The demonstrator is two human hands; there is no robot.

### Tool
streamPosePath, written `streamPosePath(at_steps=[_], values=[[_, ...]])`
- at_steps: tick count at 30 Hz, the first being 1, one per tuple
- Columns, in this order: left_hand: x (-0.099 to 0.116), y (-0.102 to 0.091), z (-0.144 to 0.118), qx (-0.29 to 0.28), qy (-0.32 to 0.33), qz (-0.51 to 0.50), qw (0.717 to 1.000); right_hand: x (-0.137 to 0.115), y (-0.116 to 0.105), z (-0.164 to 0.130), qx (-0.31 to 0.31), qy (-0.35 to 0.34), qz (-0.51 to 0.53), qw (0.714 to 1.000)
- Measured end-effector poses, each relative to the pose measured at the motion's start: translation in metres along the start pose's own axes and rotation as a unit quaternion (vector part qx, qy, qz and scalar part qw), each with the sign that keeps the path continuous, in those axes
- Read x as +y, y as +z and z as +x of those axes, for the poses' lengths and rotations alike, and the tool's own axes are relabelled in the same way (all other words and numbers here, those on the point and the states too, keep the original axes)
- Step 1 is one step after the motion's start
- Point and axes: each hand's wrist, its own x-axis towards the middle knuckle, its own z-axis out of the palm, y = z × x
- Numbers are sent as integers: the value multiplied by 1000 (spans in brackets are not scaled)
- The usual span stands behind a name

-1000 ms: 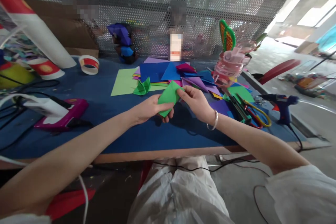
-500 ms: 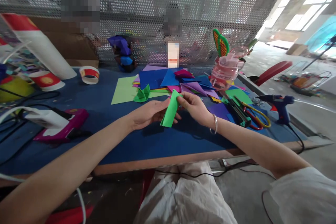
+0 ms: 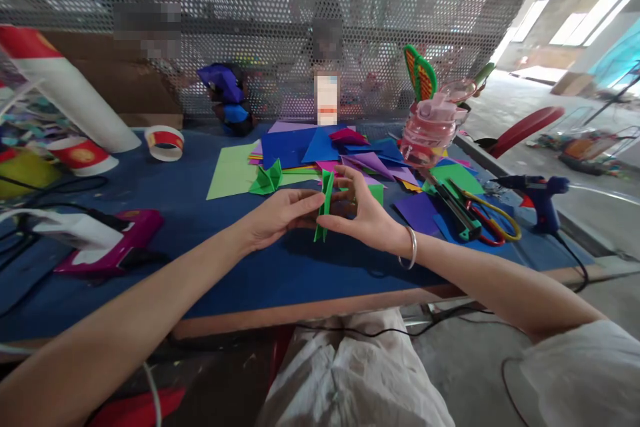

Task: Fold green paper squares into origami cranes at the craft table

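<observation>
A folded strip of green paper (image 3: 327,188) is turned nearly edge-on above the front half of the blue table (image 3: 280,280). Its left side is pinched by my left hand (image 3: 274,219), thumb on top. My right hand (image 3: 369,217), with a silver bangle at the wrist, curves around the other side; its thumb crosses the paper low down while the fingers are bent behind. A folded green paper piece (image 3: 268,177) stands on a light green sheet (image 3: 225,173) beyond my left hand. Behind my right fingers, part of another green paper (image 3: 373,195) shows.
Coloured papers (image 3: 287,147) are piled at the back middle. On the right are a pink bottle (image 3: 429,133), a utility knife (image 3: 457,210), yellow-and-red-handled scissors (image 3: 505,223) and a glue gun (image 3: 543,197). A purple power strip (image 3: 135,233) and paper rings (image 3: 165,145) lie left.
The green paper has turned from showing its broad face to nearly edge-on. My right hand has opened wider, its thumb shifting down across the paper.
</observation>
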Motion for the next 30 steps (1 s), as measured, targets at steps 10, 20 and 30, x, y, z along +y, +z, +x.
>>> streamPosePath(at_steps=[10,20,30], values=[[0,-1,7,148,-17,-90,985,7,-11,4,2,-46,-6,999],[2,-2,3,112,17,-53,992,16,-19,12,72,-89,-79,990],[-4,-7,4,67,38,-13,997,14,-17,11,89,-65,-19,994]])
